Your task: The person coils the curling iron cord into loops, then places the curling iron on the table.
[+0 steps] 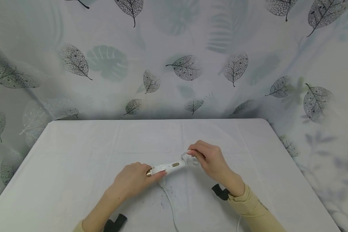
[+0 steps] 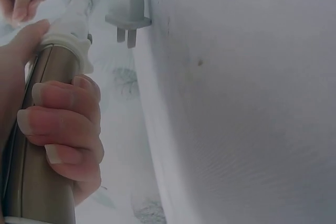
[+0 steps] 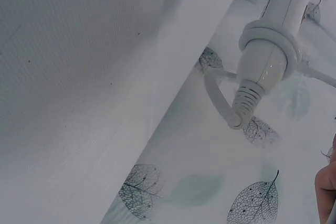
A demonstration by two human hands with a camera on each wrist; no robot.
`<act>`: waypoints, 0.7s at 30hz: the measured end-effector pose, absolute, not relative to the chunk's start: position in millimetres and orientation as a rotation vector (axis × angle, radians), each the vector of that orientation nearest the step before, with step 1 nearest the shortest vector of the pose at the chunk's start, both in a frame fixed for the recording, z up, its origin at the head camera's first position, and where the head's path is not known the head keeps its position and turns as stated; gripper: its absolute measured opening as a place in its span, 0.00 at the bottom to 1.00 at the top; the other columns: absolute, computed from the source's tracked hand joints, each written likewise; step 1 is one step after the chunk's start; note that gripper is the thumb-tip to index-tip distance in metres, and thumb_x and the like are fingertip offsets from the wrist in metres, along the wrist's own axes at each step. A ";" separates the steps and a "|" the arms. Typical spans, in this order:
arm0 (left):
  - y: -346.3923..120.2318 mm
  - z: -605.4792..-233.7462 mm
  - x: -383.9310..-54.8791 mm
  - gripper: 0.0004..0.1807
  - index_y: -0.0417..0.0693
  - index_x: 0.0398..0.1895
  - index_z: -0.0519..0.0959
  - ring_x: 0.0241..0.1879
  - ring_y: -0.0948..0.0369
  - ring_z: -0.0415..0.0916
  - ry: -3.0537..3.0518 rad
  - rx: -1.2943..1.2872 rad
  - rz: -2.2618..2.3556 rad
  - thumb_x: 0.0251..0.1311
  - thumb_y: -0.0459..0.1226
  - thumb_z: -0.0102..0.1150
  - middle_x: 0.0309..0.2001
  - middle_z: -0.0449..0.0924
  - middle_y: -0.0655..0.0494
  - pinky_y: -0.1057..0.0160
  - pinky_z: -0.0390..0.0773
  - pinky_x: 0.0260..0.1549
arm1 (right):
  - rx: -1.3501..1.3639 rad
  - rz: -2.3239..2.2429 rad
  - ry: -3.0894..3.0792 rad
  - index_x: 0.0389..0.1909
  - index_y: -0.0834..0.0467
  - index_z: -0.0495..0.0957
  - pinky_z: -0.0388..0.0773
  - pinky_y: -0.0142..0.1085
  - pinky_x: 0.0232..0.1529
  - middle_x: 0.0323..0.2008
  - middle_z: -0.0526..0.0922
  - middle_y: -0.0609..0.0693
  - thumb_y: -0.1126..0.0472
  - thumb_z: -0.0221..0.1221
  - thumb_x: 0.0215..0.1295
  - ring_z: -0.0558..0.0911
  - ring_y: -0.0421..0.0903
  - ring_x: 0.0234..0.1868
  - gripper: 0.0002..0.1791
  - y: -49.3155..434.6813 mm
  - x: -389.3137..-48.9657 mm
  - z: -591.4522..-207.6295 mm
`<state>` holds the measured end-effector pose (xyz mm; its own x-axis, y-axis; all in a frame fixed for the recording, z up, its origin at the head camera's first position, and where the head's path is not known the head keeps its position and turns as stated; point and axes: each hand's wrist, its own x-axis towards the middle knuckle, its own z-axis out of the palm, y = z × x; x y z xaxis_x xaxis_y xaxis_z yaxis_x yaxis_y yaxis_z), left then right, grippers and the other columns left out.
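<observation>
A white curling iron (image 1: 169, 167) with a bronze barrel (image 2: 44, 140) is held up above the table, tilted slightly. My left hand (image 1: 134, 177) grips it by the barrel, fingers curled round the bronze part in the left wrist view. At the other end, my right hand (image 1: 210, 159) pinches the white cord (image 1: 183, 155) between thumb and fingers. The right wrist view shows the cord leaving the ribbed sleeve (image 3: 248, 98) and looped round the white handle (image 3: 268, 59). A two-pin plug (image 2: 127, 17) hangs beside the iron, its cord trailing toward the front edge.
A white cloth covers the table (image 1: 84, 154). Behind and at the sides hangs a leaf-patterned curtain (image 1: 162, 38). Black camera mounts (image 1: 220, 192) sit at both wrists. Small dark specks mark the cloth below the iron.
</observation>
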<state>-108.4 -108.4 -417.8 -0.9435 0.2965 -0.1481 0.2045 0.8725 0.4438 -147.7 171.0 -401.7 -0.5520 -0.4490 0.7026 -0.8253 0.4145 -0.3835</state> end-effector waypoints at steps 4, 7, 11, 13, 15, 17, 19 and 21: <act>-112.0 -415.3 -110.0 0.36 0.57 0.13 0.70 0.16 0.65 0.59 2.835 0.295 0.669 0.56 0.75 0.46 0.15 0.62 0.62 0.64 0.59 0.18 | 1.080 1.000 -2.151 0.36 0.60 0.82 0.70 0.24 0.28 0.29 0.81 0.47 0.61 0.60 0.69 0.73 0.37 0.24 0.06 170.4 -147.0 -401.4; -115.6 -412.2 -111.2 0.39 0.55 0.13 0.66 0.17 0.65 0.56 2.821 0.235 0.689 0.54 0.78 0.44 0.16 0.57 0.62 0.64 0.57 0.18 | 1.050 1.005 -2.164 0.36 0.60 0.82 0.69 0.24 0.28 0.28 0.80 0.46 0.62 0.61 0.68 0.72 0.36 0.25 0.05 171.2 -145.7 -400.3; -120.1 -407.4 -112.7 0.41 0.54 0.14 0.62 0.19 0.65 0.54 2.796 0.167 0.708 0.51 0.81 0.41 0.17 0.54 0.62 0.63 0.55 0.19 | 1.026 0.988 -2.155 0.36 0.60 0.82 0.69 0.24 0.27 0.28 0.80 0.46 0.67 0.64 0.63 0.71 0.36 0.25 0.02 171.5 -145.4 -398.4; -121.7 -405.4 -113.3 0.41 0.54 0.14 0.61 0.19 0.65 0.52 2.788 0.141 0.715 0.50 0.81 0.40 0.18 0.53 0.62 0.63 0.54 0.19 | 1.022 0.983 -2.139 0.37 0.60 0.83 0.69 0.25 0.27 0.28 0.81 0.46 0.69 0.66 0.60 0.72 0.36 0.24 0.05 171.1 -145.6 -397.3; -122.3 -404.2 -113.6 0.42 0.54 0.14 0.62 0.19 0.64 0.53 2.786 0.118 0.722 0.49 0.82 0.39 0.18 0.54 0.62 0.63 0.54 0.19 | 1.016 0.985 -2.128 0.37 0.60 0.83 0.70 0.25 0.27 0.28 0.81 0.46 0.70 0.66 0.59 0.72 0.36 0.24 0.06 170.6 -145.7 -396.7; -122.2 -403.4 -113.6 0.42 0.54 0.14 0.61 0.19 0.64 0.51 2.787 0.104 0.731 0.49 0.82 0.39 0.17 0.54 0.61 0.63 0.52 0.19 | 1.025 0.995 -2.127 0.37 0.61 0.83 0.69 0.25 0.26 0.28 0.81 0.46 0.70 0.67 0.59 0.72 0.36 0.24 0.06 170.3 -145.8 -397.1; -121.5 -402.9 -114.0 0.42 0.54 0.14 0.61 0.19 0.64 0.52 2.797 0.096 0.736 0.49 0.82 0.39 0.17 0.54 0.61 0.63 0.53 0.18 | 1.027 1.007 -2.145 0.36 0.61 0.83 0.69 0.24 0.26 0.28 0.81 0.46 0.70 0.67 0.59 0.72 0.36 0.24 0.06 170.3 -145.3 -398.0; -121.1 -402.1 -114.5 0.42 0.54 0.14 0.62 0.18 0.64 0.53 2.809 0.090 0.748 0.50 0.82 0.39 0.17 0.55 0.61 0.63 0.54 0.17 | 1.020 1.015 -2.171 0.36 0.61 0.83 0.68 0.23 0.27 0.28 0.80 0.46 0.70 0.67 0.59 0.72 0.36 0.24 0.05 170.4 -144.6 -398.4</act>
